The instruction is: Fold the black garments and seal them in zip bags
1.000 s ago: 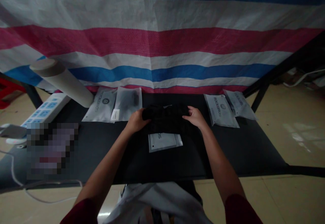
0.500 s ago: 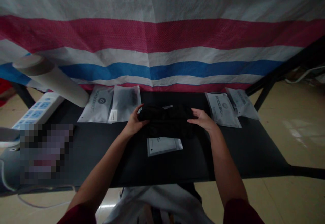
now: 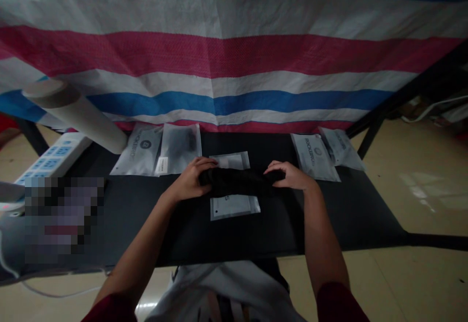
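A dark, folded piece of black fabric (image 3: pixel 237 181) stretches between my two hands in a narrow strip; its exact kind is too dark to make out. My left hand (image 3: pixel 193 179) is closed round its left end, thumb below and fingers on top. At the other end my right hand (image 3: pixel 290 175) pinches the fabric between thumb and fingers. Beneath the strip lies a frosted plastic pouch (image 3: pixel 236 208) with dark lettering, its middle hidden and its two ends showing above and below.
Frosted pouches lie on the black table (image 3: pixel 278 239): a printed one (image 3: pixel 141 154) and a labelled one (image 3: pixel 180 149) at left, two more (image 3: pixel 315 156) at right. A pale bottle (image 3: pixel 78 117), a power strip (image 3: pixel 51 159) and a blurred-out item stand left. Striped sheeting (image 3: pixel 215 54) hangs behind.
The black fabric has gone from a wider shape to a narrower strip, uncovering the pouch's far end. My left hand has moved further over the fabric's top. The view has shifted slightly.
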`<state>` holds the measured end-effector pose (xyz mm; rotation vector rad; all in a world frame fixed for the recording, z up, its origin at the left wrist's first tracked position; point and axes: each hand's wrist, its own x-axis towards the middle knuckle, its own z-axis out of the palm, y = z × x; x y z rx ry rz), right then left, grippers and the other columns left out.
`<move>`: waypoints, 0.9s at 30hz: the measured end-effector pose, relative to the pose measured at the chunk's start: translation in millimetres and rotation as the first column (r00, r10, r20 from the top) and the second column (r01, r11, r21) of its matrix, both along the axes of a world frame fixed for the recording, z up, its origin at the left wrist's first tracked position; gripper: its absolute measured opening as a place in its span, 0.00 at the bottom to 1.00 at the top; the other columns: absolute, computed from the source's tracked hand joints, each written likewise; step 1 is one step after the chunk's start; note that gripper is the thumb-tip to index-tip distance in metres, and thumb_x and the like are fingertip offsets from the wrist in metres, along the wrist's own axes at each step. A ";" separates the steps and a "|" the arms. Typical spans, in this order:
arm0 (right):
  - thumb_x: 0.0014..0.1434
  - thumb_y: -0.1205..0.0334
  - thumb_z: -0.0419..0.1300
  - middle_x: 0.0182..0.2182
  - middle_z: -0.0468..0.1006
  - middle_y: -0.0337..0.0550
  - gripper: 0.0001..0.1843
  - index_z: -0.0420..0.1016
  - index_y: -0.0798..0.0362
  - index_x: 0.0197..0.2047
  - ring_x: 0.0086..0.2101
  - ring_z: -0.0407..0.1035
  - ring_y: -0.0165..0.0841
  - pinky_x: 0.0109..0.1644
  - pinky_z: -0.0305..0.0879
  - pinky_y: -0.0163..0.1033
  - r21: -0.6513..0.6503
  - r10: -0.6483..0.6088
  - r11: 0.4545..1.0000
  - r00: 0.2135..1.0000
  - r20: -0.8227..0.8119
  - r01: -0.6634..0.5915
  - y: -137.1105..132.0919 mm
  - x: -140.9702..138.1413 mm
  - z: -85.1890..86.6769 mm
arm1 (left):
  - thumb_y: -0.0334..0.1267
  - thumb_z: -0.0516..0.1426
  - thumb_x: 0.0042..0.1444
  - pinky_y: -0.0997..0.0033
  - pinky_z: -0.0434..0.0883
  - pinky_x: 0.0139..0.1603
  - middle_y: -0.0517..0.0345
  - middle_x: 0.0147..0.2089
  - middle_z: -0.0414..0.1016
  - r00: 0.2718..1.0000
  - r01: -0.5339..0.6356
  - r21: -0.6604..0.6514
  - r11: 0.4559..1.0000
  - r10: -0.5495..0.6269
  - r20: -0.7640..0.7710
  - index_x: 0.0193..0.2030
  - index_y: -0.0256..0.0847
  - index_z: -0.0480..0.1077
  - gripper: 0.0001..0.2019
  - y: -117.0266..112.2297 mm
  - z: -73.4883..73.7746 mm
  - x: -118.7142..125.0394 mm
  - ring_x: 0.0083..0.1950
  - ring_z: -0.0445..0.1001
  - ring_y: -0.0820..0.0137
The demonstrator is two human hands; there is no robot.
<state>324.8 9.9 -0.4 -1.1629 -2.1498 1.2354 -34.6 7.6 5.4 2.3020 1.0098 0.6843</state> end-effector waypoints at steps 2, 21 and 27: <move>0.45 0.61 0.70 0.43 0.73 0.44 0.19 0.78 0.52 0.43 0.46 0.69 0.38 0.54 0.62 0.44 0.070 0.004 0.998 0.999 0.041 -0.007 -7.7 -7.0 10.7 | 0.38 0.65 0.42 0.49 0.62 0.61 0.47 0.57 0.70 0.996 -0.010 0.079 0.997 0.017 -0.088 0.55 0.41 0.70 0.29 -9.5 10.2 6.3 0.59 0.65 0.52; 0.58 0.61 0.62 0.38 0.83 0.46 0.07 0.82 0.48 0.38 0.41 0.76 0.41 0.45 0.71 0.45 0.383 -0.304 0.908 0.897 0.320 0.171 -102.7 -48.4 -1.9 | 0.37 0.55 0.61 0.59 0.71 0.52 0.47 0.48 0.72 0.940 -0.147 0.286 0.947 0.224 -0.258 0.47 0.38 0.76 0.12 -64.2 -30.3 27.2 0.51 0.70 0.59; 0.61 0.52 0.59 0.32 0.83 0.42 0.12 0.81 0.45 0.43 0.32 0.78 0.39 0.36 0.70 0.39 0.243 -0.291 0.939 0.937 0.194 0.242 -56.1 -70.6 21.2 | 0.44 0.57 0.59 0.61 0.71 0.54 0.49 0.46 0.73 0.986 -0.060 0.177 0.982 0.086 -0.146 0.40 0.40 0.77 0.11 -46.1 -28.3 27.7 0.50 0.73 0.61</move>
